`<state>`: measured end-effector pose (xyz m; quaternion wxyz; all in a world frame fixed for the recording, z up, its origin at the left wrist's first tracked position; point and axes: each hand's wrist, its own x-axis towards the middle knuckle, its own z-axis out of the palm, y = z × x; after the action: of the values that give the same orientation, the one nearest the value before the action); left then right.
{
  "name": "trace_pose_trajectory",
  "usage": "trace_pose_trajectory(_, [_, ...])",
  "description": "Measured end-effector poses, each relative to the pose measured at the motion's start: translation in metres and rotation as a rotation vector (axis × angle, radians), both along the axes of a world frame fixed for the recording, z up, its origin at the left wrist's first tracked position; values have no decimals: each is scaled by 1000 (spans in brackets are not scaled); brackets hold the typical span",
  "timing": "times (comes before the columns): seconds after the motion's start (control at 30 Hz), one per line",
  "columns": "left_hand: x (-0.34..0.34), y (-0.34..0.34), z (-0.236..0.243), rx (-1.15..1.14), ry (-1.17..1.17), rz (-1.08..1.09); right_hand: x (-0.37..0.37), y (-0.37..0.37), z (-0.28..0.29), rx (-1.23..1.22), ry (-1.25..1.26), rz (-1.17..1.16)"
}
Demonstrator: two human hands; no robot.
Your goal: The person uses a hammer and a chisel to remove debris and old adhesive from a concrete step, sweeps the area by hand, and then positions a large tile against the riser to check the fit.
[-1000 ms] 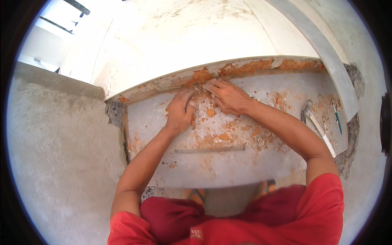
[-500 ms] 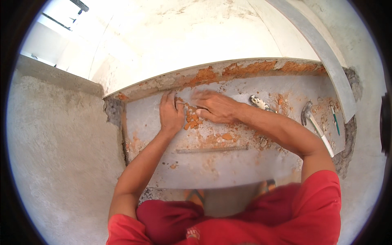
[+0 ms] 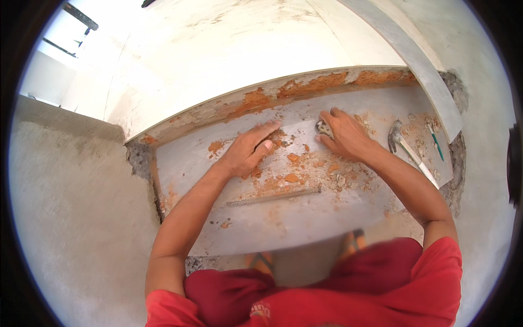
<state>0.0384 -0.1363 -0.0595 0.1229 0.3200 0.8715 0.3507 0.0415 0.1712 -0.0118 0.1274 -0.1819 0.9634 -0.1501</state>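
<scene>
My left hand (image 3: 248, 152) lies low over the grey slab (image 3: 294, 220), fingers stretched forward and thumb apart. It touches orange brick rubble (image 3: 280, 139), part of which its palm hides. Farther right, my right hand (image 3: 347, 135) curls around a small mottled white-and-dark object (image 3: 324, 128). Most of that object is under the fingers, so its kind cannot be made out. Beyond my right forearm a claw hammer (image 3: 409, 152) with a pale handle rests on the slab. A thin green pen-like tool (image 3: 437, 144) lies to the right of the hammer.
Broken brick and grit (image 3: 332, 169) cover the slab's middle and right. A thin flat strip (image 3: 272, 196) lies nearer me. Behind runs a ledge with a rough brick edge (image 3: 256, 101). A long grey strip (image 3: 419, 54) leans at the right; a rough grey wall (image 3: 76, 191) stands left.
My right hand has moved right, from the rubble onto the mottled object, and closed around it. My left hand has shifted right and nearer, onto the rubble. The whole view has moved slightly.
</scene>
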Motion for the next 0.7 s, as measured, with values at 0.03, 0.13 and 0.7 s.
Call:
trace_pose_trajectory(0.03, [-10,3,2,4,26,-28,6,13,-1,-30,5,-6])
trace_pose_trajectory(0.13, [-31,5,1,-113,162,-60,15,39,-7,-84,50,-48])
trace_pose_trajectory(0.7, [-43,73,3,39,-34,-19,-34,9,-47,-507,-75,-8])
